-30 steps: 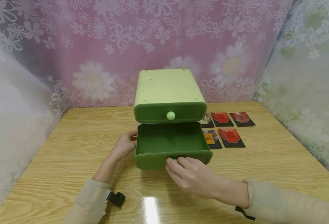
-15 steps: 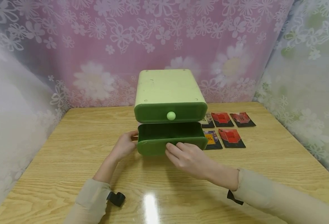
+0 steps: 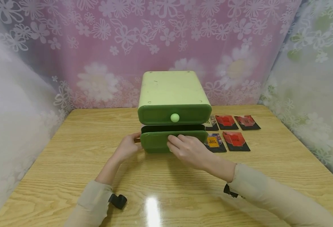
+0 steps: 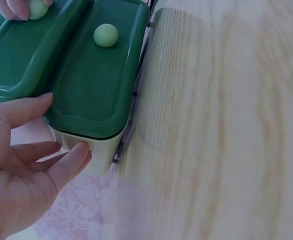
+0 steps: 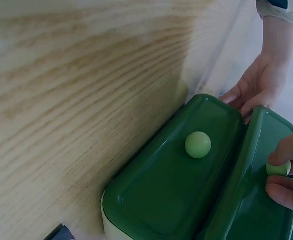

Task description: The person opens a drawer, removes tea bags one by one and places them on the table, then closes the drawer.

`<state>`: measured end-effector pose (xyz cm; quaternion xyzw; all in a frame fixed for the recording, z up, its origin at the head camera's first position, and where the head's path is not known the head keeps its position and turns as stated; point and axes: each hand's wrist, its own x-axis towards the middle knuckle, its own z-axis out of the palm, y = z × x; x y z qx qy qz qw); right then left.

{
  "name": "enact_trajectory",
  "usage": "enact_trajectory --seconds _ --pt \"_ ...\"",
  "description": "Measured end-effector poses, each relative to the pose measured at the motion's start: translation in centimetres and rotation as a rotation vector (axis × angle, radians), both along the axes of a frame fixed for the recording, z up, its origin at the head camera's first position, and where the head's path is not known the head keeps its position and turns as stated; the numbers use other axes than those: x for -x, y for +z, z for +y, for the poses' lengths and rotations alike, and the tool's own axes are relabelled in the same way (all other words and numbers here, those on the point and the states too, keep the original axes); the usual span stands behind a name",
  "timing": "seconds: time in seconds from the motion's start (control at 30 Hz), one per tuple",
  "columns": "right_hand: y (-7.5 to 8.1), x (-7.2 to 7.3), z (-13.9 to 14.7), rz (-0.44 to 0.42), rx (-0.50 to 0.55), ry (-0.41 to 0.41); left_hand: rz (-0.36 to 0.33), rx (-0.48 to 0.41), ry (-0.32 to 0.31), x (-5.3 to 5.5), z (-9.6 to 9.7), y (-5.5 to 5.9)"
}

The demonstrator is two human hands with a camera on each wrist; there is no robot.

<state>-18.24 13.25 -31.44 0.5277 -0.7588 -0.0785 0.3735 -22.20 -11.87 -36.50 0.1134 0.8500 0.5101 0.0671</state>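
Right hand [image 3: 190, 153]: fingers are pinching the middle drawer's round knob [image 5: 279, 169] between thumb and fingertips.
Left hand [image 3: 128, 148]: fingers are staying loose and parted from the thumb, gripping nothing; fingertips are touching the cabinet's side, while the thumb is lying at the front edge of the bottom drawer [image 4: 94, 87].
Middle drawer [image 3: 155, 142]: is jutting partway out beneath the top drawer [image 3: 156, 114].
Cabinet [image 3: 172, 88]: is standing on the desk [image 3: 84, 164].
Packets [image 3: 236, 141]: are lying to its right.

Packets [image 3: 236, 140] right of cabinet [image 3: 173, 93]
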Motion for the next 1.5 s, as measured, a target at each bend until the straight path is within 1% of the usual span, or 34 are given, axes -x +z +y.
enact_trajectory --seconds 0.03,0.17,0.23,0.27,0.4,0.5,0.67,0.9,1.03,1.13,1.2,1.3,1.4,1.43,1.5 --pt "0.1 0.1 0.0 -0.005 0.0 -0.001 -0.001 0.003 -0.016 0.0 -0.1 0.0" --pt "0.1 0.5 0.0 -0.033 -0.006 -0.022 -0.019 0.004 -0.121 -0.1 -0.3 0.2" --pt "0.1 0.7 0.0 -0.048 -0.007 -0.039 -0.025 0.01 -0.149 -0.2 -0.4 0.3" --pt "0.1 0.8 0.0 -0.057 -0.007 -0.047 -0.02 0.023 -0.153 -0.2 -0.4 0.3" --pt "-0.1 1.3 0.1 -0.072 0.002 -0.067 -0.013 0.077 -0.098 -0.3 -0.3 0.4" --pt "-0.1 1.7 0.0 -0.082 0.014 -0.067 -0.014 0.075 -0.054 -0.4 -0.2 0.5" --pt "-0.2 2.0 0.0 -0.099 0.031 -0.062 0.0 0.039 -0.036 -0.4 -0.1 0.6" --pt "-0.2 2.3 0.1 -0.117 0.054 -0.051 0.015 0.044 -0.015 -0.4 0.0 0.6" --pt "-0.3 2.3 0.1 -0.125 0.049 -0.051 0.007 0.041 -0.001 -0.4 0.1 0.6" --pt "-0.3 2.2 0.1 -0.104 0.049 -0.06 0.008 0.038 0.004 -0.5 0.1 0.5" --pt "-0.3 2.1 0.2 -0.072 0.055 -0.059 0.017 0.039 0.004 -0.5 0.2 0.5" --pt "-0.4 1.9 0.3 -0.022 0.066 -0.011 0.027 0.046 0.001 -0.5 0.2 0.4" --pt "-0.6 1.6 0.3 -0.012 0.022 0.062 0.033 0.053 0.002 -0.5 0.2 0.3" --pt "-0.8 1.5 0.3 -0.013 -0.013 0.071 0.036 0.056 0.003 -0.5 0.2 0.3" --pt "-1.5 1.5 0.2 -0.015 -0.093 0.066 0.041 0.06 0.007 -0.4 0.2 0.3"
